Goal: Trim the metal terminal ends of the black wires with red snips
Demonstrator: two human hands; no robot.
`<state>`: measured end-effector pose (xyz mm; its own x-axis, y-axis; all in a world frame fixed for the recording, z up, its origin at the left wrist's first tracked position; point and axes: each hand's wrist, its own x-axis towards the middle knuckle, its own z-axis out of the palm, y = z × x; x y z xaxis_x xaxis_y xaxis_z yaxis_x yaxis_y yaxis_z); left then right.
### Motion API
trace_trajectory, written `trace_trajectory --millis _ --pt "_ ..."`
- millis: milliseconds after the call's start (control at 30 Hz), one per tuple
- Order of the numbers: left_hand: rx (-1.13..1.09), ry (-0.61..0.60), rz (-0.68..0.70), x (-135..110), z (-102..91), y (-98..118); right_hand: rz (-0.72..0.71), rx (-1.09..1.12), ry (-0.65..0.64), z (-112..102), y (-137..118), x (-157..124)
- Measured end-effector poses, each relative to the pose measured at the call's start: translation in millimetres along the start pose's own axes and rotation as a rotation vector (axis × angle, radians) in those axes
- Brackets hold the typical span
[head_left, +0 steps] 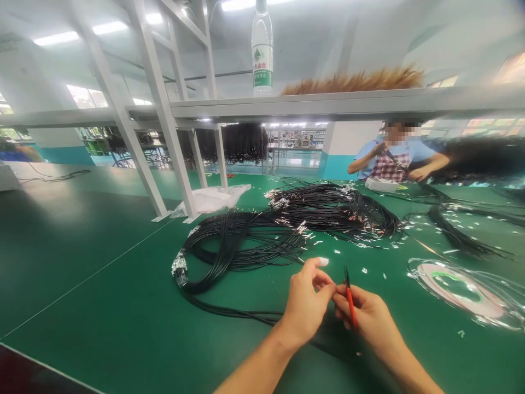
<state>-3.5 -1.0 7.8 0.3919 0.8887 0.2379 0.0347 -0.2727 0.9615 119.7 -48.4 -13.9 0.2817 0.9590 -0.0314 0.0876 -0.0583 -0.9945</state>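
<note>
Near the front of the green table, my left hand (307,302) is closed in a pinch, with a white cover on one fingertip. Whatever is between its thumb and finger is too small to make out. Its fingertips meet those of my right hand (365,313), which is wrapped around red-handled snips (351,307) with the dark tips pointing up and away. Black cables (250,313) run behind and under my left hand from a looped bundle (229,241). Silvery tags or terminals (179,268) are gathered at the bundle's left bend.
A bigger pile of black cables (328,208) lies behind, with white scraps scattered around. At right sits a reel of thin line (455,290). A metal shelf frame (164,109) stands on the table, holding a water bottle (262,54). Across the table is a co-worker (394,158).
</note>
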Motion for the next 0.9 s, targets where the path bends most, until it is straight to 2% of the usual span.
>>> trace_trajectory --millis 200,433,500,600,667,767,900 --pt "-0.009 0.071 -0.029 1 1.9 -4 0.002 -0.026 -0.008 -2 5 3" --pt "-0.185 0.028 -0.108 5 2.9 -10 0.011 -0.111 0.009 -5 1 2" --pt "-0.235 0.033 -0.14 6 3.3 -11 -0.085 -0.348 0.077 -13 -2 0" --pt "-0.301 0.042 -0.18 6 3.5 -10 -0.357 -0.985 0.287 -33 -5 -5" --pt "-0.325 0.051 -0.199 6 3.4 -9 -0.508 -1.342 0.381 -46 -4 -10" --pt "-0.341 0.054 -0.219 5 3.2 -7 -0.642 -1.654 0.333 -56 -1 -19" --pt "-0.342 0.047 -0.213 5 3.3 -6 -0.662 -1.765 0.261 -53 -2 -25"
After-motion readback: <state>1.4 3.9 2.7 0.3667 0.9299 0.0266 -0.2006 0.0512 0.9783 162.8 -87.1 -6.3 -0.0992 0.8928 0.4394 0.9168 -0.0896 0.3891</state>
